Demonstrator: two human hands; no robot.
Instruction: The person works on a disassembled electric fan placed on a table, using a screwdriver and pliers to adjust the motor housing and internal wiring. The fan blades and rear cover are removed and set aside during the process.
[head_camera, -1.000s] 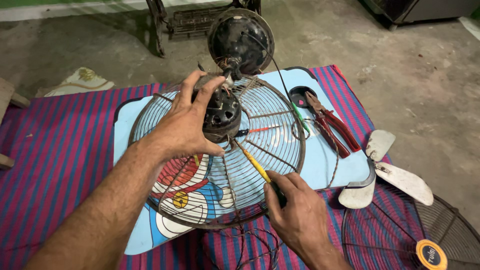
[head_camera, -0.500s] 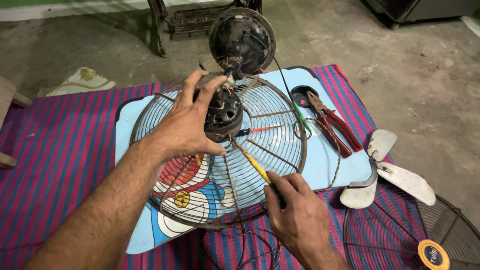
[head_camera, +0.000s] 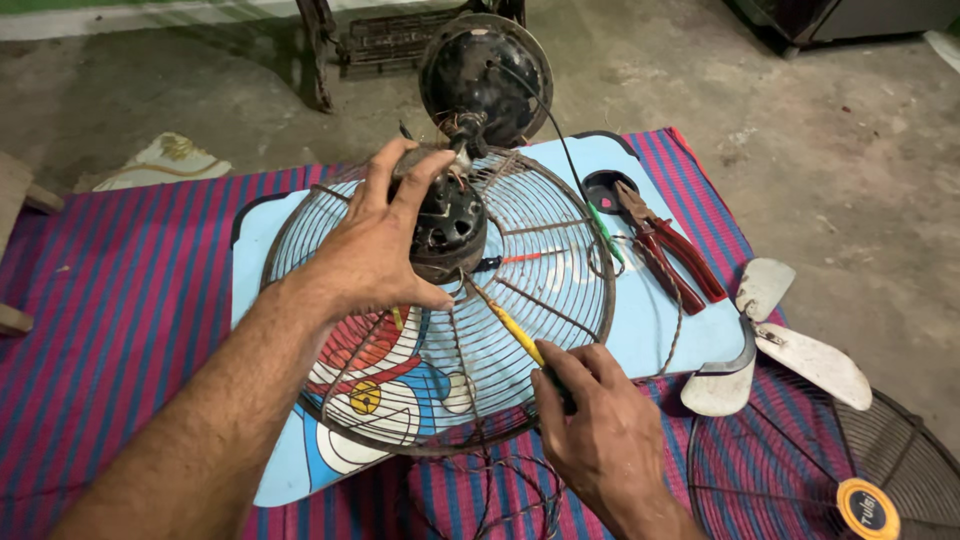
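Dim, flat light — sharp focus

The wire guard (head_camera: 540, 300) rings the motor (head_camera: 450, 225), so reaching in from the sides means crossing its spokes. On the right, pliers (head_camera: 670, 250), fan blades (head_camera: 770, 340) and a second guard (head_camera: 850, 470) crowd the mat. The striped cloth (head_camera: 120, 330) on the left lies open, as does the concrete floor (head_camera: 850, 150) beyond.
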